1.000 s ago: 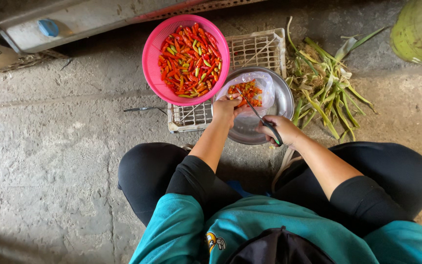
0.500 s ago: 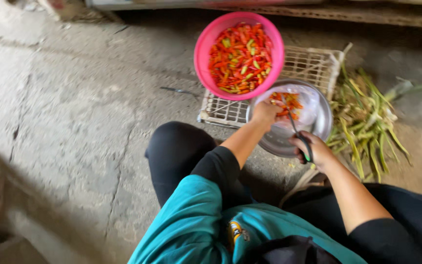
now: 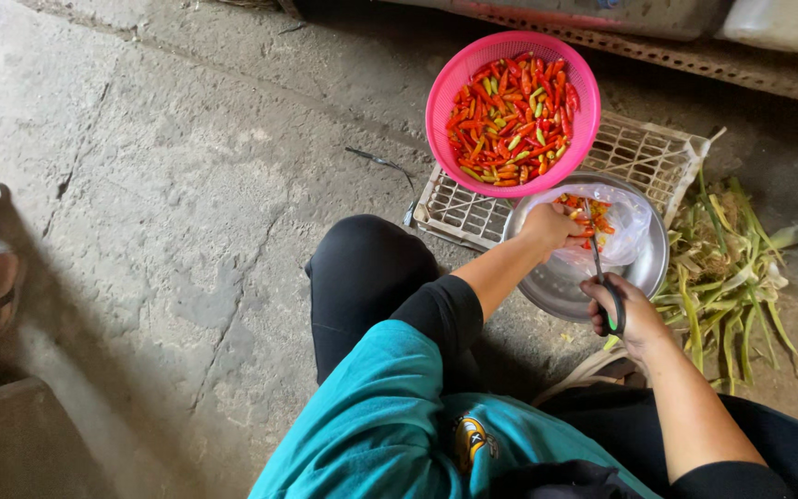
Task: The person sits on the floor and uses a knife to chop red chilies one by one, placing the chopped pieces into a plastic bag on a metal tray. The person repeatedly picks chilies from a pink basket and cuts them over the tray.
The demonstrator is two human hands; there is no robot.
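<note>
the chilli [image 3: 580,235] i am working on sits pinched in the fingertips of my left hand [image 3: 547,227], held over the clear plastic bag [image 3: 628,220] that lines the steel bowl [image 3: 650,268]. my left hand is closed on it, knuckles up, wrist reaching forward from my knee. my right hand [image 3: 628,314] is wrapped around the handles of the scissors [image 3: 602,277], fingers through the loops, blades pointing forward and up toward the chilli; i cannot tell whether the blades are parted or together.

in the bag lies only a small heap of cut chilli pieces [image 3: 593,211], red and orange with some green. the pink plastic basket [image 3: 445,92] just beyond the bowl is heaped with whole chillies [image 3: 510,111], so by my reckoning little is done and most of the batch is left.

both forearms stretch out ahead of me, the left nearly straight, the right bent with the elbow tucked back by my thigh. i am crouched low, knees apart, in black sleeves and a teal top.

the basket rests on a white plastic crate lid [image 3: 644,152] lying flat on the concrete floor [image 3: 159,212]. to my right, beside the bowl, is a pile of green husks and stalks [image 3: 731,268].
</note>
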